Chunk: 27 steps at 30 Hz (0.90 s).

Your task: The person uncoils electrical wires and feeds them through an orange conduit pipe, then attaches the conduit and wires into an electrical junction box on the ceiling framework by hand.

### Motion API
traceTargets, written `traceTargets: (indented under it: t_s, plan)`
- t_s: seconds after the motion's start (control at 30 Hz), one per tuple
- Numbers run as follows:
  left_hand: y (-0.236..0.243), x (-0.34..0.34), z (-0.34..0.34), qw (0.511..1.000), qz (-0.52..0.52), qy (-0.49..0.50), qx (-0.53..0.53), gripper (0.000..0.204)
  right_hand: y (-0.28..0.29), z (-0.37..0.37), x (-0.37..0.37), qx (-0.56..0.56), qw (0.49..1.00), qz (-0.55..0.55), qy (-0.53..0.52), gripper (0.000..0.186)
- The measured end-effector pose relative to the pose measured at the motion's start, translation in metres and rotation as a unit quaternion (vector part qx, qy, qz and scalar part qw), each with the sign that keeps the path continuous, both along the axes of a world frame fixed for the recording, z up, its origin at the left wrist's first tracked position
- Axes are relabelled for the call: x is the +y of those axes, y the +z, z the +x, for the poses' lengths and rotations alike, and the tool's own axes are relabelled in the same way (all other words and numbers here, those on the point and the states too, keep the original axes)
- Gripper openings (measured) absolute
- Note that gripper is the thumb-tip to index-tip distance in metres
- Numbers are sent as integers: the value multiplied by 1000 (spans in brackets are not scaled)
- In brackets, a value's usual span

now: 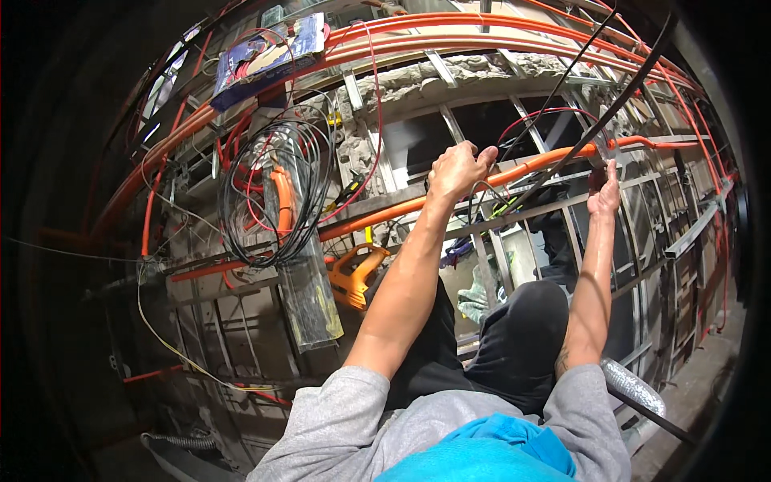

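Observation:
An orange conduit [526, 167] runs across the metal framing in front of me. My left hand [459, 171] is at its near side, fingers curled and thumb raised; what they close on, if anything, is hidden. My right hand [604, 193] is just below the conduit's right part, one finger pointing up and the others folded in shadow. I cannot make out what it holds. Between the hands, a thick black cable [590, 132] slants up to the right over the conduit. A thin red wire [546, 112] arches behind it.
To the left, a coil of black cable [227, 210] hangs around a plastic-wrapped metal channel [309, 309]. An orange tool with a looped handle [353, 277] lies beside it. A blue box [277, 60] rests on orange conduits at the upper left. Metal studs [574, 239] form gaps below my hands.

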State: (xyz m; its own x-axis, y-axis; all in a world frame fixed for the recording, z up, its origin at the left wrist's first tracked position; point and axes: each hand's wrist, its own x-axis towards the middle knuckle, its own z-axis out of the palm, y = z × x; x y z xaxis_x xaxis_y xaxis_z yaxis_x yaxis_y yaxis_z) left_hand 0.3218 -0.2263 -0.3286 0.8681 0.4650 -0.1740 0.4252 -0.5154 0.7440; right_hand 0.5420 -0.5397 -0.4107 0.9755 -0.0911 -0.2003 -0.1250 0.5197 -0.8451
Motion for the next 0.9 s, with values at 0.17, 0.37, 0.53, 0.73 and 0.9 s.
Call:
traceTargets:
  t_s: [0.17, 0.37, 0.53, 0.73, 0.9]
  plan:
    - [-5, -8, 8, 1000, 12, -19, 21, 62, 4, -9, -5, -9, 1000, 13, 1, 23]
    - [-27, 12, 20, 995, 46, -87, -17, 66, -6, 2, 4, -71, 997, 36, 23, 21]
    - [-32, 8, 25, 997, 45, -53, -18, 67, 13, -13, 11, -20, 998, 23, -56, 22]
    - [-32, 8, 23, 997, 40, -56, -17, 72, 25, -26, 14, -11, 998, 23, -56, 22]
    - [-27, 6, 25, 998, 16, -44, 31, 74, 21, -23, 9, -16, 998, 34, -40, 23]
